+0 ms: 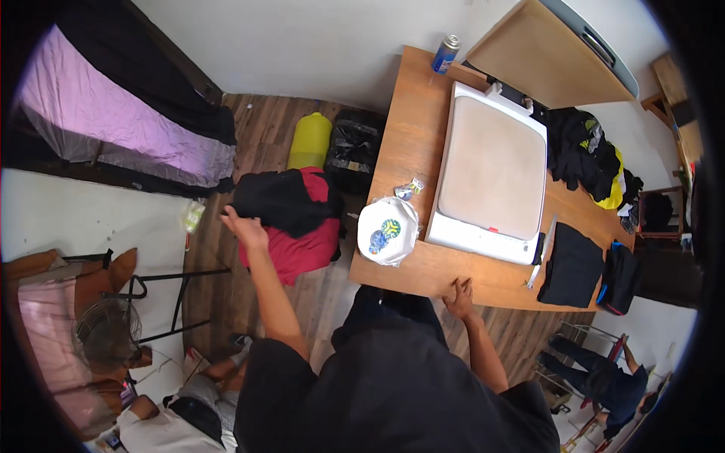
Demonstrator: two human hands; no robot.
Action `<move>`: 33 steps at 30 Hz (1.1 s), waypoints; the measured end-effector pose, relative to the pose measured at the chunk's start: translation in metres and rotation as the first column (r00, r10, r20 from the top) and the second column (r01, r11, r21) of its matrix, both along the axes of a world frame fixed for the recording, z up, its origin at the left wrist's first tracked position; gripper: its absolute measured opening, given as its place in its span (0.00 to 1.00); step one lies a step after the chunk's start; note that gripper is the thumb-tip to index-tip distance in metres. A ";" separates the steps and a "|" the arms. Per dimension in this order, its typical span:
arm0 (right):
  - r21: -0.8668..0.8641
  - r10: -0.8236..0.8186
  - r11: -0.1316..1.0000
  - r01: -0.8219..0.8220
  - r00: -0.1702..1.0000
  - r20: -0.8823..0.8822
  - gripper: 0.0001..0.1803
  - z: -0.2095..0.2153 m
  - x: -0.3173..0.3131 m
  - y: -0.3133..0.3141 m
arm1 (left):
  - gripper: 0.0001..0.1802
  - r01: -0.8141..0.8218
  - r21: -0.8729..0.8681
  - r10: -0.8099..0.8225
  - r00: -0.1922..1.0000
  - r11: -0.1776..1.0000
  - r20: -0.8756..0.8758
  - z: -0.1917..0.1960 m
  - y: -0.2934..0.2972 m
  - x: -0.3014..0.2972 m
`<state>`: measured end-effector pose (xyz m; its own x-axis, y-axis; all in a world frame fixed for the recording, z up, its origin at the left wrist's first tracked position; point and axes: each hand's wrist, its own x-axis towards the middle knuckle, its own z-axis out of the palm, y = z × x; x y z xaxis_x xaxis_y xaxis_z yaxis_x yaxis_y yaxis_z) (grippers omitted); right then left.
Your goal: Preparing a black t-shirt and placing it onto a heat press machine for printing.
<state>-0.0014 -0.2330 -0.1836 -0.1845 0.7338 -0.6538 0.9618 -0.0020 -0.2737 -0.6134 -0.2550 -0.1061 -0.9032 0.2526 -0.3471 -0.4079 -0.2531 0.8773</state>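
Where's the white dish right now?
In the head view, the white dish sits at the near-left corner of the wooden table, left of the tan-padded press, beyond and left of the right hand.

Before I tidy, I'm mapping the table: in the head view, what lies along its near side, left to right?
White round dish, white-framed press with beige pad, folded black cloth, black bundle with blue edging.

Around us we see white walls (287, 45), scuffed in small spots on the left, and a brown wood-plank floor (260, 136). Our wooden worktop (408, 136) stands close to the far wall. A wire-caged fan (108, 336) shows at lower left, and pale light brightens the walls.
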 end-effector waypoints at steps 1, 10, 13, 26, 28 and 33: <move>-0.001 -0.007 1.000 0.007 1.000 -0.002 0.53 0.006 0.013 -0.010 | 0.44 0.036 0.088 -0.032 0.998 0.995 -0.050 0.034 -0.013 0.015; 0.001 0.036 0.999 -0.036 0.998 -0.045 0.57 0.023 0.045 -0.039 | 0.34 0.290 0.951 -0.029 0.957 0.110 -0.289 0.176 -0.259 0.063; -0.057 -0.018 0.998 0.019 1.000 0.016 0.58 0.037 0.052 -0.048 | 0.34 0.362 0.923 -0.114 0.930 0.127 -0.349 0.178 -0.254 0.080; 0.108 0.164 0.983 -0.150 0.977 -0.139 0.42 0.027 0.158 -0.082 | 0.34 0.772 0.576 -0.480 0.626 0.269 -0.615 0.166 -0.317 0.284; 0.104 0.156 0.985 -0.138 0.968 -0.197 0.37 0.024 0.208 -0.087 | 0.34 0.813 0.514 -0.542 0.572 0.274 -0.615 0.157 -0.322 0.341; 0.015 -0.045 0.997 0.073 0.756 -0.653 0.34 0.076 0.238 -0.087 | 0.34 0.925 0.323 -0.686 0.369 0.201 -0.628 0.160 -0.302 0.413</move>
<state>0.2362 -0.3196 -0.1078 -0.5111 0.7788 -0.3636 0.5493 -0.0295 -0.8351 -0.2001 -0.5573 0.0537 -0.0665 0.9129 0.4027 -0.4680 -0.3850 0.7955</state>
